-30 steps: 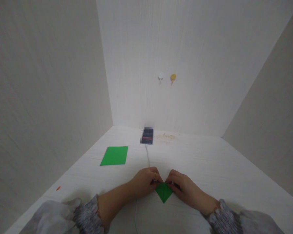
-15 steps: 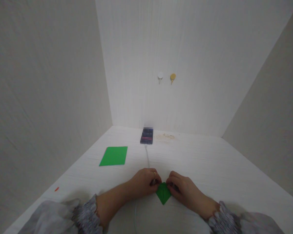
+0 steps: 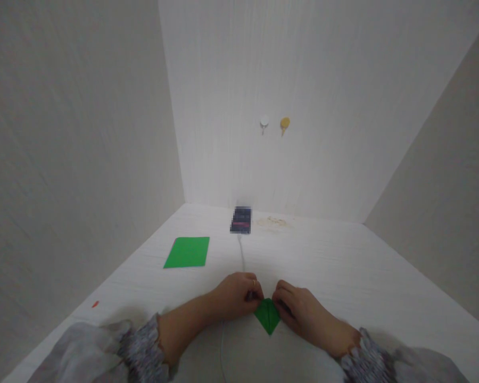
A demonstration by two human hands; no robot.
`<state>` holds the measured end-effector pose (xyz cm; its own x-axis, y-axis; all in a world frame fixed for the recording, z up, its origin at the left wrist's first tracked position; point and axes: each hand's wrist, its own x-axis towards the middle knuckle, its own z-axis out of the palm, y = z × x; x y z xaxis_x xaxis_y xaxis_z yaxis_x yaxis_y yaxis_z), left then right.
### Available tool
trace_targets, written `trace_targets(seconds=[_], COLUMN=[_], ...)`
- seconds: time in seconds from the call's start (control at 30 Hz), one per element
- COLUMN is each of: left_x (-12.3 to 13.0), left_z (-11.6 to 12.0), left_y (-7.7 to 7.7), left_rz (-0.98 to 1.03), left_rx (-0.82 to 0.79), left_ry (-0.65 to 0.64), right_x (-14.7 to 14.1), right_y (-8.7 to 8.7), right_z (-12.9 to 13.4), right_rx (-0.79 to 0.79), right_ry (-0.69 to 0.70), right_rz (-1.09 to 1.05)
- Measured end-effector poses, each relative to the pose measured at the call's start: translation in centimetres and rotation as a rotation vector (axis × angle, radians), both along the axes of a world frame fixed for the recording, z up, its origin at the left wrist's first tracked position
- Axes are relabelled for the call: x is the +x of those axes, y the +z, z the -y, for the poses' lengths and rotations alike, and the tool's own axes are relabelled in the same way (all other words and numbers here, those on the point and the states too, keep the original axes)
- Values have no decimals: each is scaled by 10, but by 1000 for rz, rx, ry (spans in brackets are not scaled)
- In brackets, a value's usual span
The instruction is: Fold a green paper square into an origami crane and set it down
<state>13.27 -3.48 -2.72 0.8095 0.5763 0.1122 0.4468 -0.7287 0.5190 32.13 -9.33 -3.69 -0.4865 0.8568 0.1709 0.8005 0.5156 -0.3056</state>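
Note:
A small folded piece of green paper (image 3: 269, 318), diamond-shaped with a crease line down its middle, lies on the white table between my hands. My left hand (image 3: 239, 296) pinches its upper left edge, and a ring shows on one finger. On the other side, my right hand (image 3: 297, 306) grips the upper right edge with thumb and fingers. The lower point of the diamond faces me and is uncovered. Parts of its side corners are hidden under my fingertips.
A flat stack of green paper squares (image 3: 187, 252) lies to the left. Farther back, a blurred dark phone-like device (image 3: 241, 220) has a white cable (image 3: 241, 254) running under my left arm. A small red scrap (image 3: 95, 304) is at the left edge. White (image 3: 264, 123) and yellow hooks (image 3: 285, 123) hang on the wall.
Both hands keep hold of the folded paper in nearly the same place. The view has shifted slightly.

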Motion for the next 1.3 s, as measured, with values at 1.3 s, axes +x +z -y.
trace_targets(seconds=[1.3], left_x=[-7], left_z=[9], left_y=[13], left_rz=[-231], left_rx=[380], left_ry=[-197], right_x=[4], right_y=[12], right_z=[10], right_rx=[-22], right_ry=[73], right_rz=[113])
